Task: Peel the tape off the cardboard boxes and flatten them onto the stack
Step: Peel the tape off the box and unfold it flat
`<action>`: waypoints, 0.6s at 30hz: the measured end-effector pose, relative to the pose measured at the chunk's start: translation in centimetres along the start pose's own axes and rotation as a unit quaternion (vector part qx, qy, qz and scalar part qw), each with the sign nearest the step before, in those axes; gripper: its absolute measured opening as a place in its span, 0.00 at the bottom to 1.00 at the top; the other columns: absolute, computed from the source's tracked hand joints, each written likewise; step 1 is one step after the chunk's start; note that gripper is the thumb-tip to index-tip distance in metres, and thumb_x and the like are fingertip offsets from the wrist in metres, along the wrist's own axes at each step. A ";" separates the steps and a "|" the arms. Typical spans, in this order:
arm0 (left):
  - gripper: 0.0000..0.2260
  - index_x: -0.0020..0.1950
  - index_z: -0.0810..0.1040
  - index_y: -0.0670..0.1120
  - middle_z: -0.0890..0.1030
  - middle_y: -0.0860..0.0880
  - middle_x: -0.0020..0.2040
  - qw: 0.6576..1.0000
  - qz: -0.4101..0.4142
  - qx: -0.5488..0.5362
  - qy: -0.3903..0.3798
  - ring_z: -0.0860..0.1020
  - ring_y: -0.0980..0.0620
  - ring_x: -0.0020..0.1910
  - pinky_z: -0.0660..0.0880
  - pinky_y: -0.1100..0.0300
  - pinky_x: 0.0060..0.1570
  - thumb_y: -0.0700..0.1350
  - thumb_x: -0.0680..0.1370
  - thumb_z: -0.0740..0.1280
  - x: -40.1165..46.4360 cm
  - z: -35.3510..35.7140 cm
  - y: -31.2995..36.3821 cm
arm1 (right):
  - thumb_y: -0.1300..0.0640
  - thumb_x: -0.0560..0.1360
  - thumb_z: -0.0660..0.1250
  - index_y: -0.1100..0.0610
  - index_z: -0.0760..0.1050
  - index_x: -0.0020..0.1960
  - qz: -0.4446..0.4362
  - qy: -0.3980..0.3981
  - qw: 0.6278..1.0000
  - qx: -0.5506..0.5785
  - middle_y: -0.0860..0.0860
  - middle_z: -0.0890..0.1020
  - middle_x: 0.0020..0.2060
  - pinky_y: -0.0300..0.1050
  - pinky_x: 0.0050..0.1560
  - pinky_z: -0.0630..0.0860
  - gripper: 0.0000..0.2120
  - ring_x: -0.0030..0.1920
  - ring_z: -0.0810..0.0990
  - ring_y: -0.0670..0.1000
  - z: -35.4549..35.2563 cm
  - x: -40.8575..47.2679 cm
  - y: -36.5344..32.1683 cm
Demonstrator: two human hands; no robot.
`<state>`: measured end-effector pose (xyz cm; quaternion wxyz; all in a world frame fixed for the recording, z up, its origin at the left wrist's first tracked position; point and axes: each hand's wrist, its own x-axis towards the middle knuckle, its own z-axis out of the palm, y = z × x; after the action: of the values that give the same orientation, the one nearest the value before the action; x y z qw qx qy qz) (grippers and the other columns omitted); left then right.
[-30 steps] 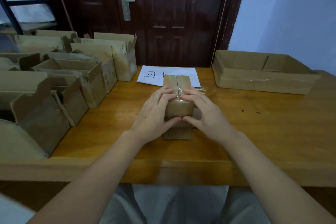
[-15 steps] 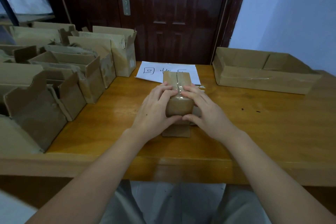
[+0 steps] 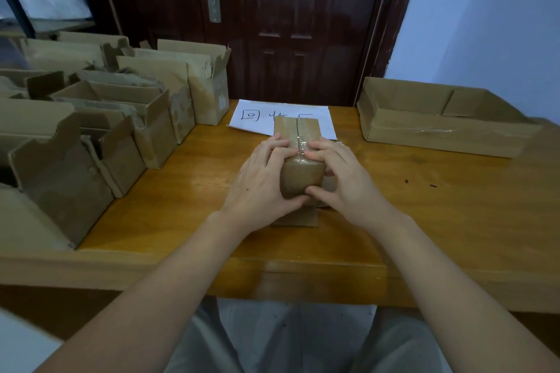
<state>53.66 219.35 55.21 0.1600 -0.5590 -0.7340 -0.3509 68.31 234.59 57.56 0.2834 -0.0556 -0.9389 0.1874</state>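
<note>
From the head camera, both hands grip one small cardboard box (image 3: 301,174) standing on the wooden table (image 3: 424,221) straight ahead of the person. The left hand (image 3: 260,183) wraps the box's left side, fingers curled over the top and thumb pressed against the near face. The right hand (image 3: 345,182) mirrors it on the right side, fingertips (image 3: 312,155) resting at the clear tape (image 3: 300,142) that runs along the top seam between the two hands. The tape looks still stuck down along the seam beyond the fingers, so the peel seems not yet properly begun. The main risk, as I judge it, is the thin tape tearing into slivers if a fingernail lifts only a corner and pulls sideways. A hard pull could also strip the paper face of the cardboard, or tip the box if the left hand's hold slackens. A brown cardboard piece (image 3: 298,216) lies under the wrists, on the near side of the box; it could slide and unsettle the box. Open boxes (image 3: 145,118) crowd the table left of the left hand, and a shallow cardboard tray (image 3: 439,130) sits well to the right of the right hand. A white sheet (image 3: 257,118) lies just beyond the fingers.
</note>
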 end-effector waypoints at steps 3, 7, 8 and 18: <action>0.37 0.71 0.68 0.50 0.68 0.48 0.73 0.999 -0.028 0.021 0.023 0.63 0.49 0.78 0.71 0.46 0.71 0.67 0.69 0.73 0.1 0.6 0.8 | 0.55 0.72 0.77 0.51 0.71 0.72 0.000 0.002 1.000 0.000 0.45 0.70 0.73 0.59 0.69 0.73 0.30 0.77 0.62 0.47 -0.1 0.0 0.1; 0.35 0.70 0.68 0.50 0.69 0.48 0.72 0.998 -0.021 0.051 0.025 0.64 0.48 0.77 0.70 0.46 0.71 0.65 0.70 0.73 0.2 0.9 1.0 | 0.54 0.73 0.76 0.52 0.71 0.73 0.006 0.001 1.000 0.007 0.46 0.70 0.73 0.59 0.69 0.73 0.30 0.77 0.62 0.47 -0.1 -0.1 -0.1; 0.35 0.70 0.68 0.50 0.69 0.48 0.72 0.998 -0.020 0.060 0.024 0.64 0.48 0.77 0.70 0.47 0.70 0.65 0.70 0.73 0.2 0.8 0.9 | 0.52 0.75 0.74 0.52 0.71 0.73 0.010 0.002 1.000 0.019 0.45 0.70 0.74 0.59 0.69 0.73 0.29 0.77 0.61 0.47 -0.1 -0.1 -0.1; 0.30 0.66 0.72 0.49 0.74 0.47 0.68 0.992 -0.017 0.124 0.029 0.68 0.47 0.72 0.73 0.49 0.66 0.64 0.69 0.70 0.8 0.6 1.6 | 0.59 0.74 0.68 0.50 0.69 0.76 0.044 -0.024 0.994 0.100 0.43 0.67 0.76 0.55 0.68 0.75 0.30 0.79 0.57 0.43 -0.6 -0.4 -0.4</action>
<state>55.04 220.49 55.84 0.2430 -0.5117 -0.7765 -0.2760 69.01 234.37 57.98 0.2567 -0.0640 -0.9186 0.2935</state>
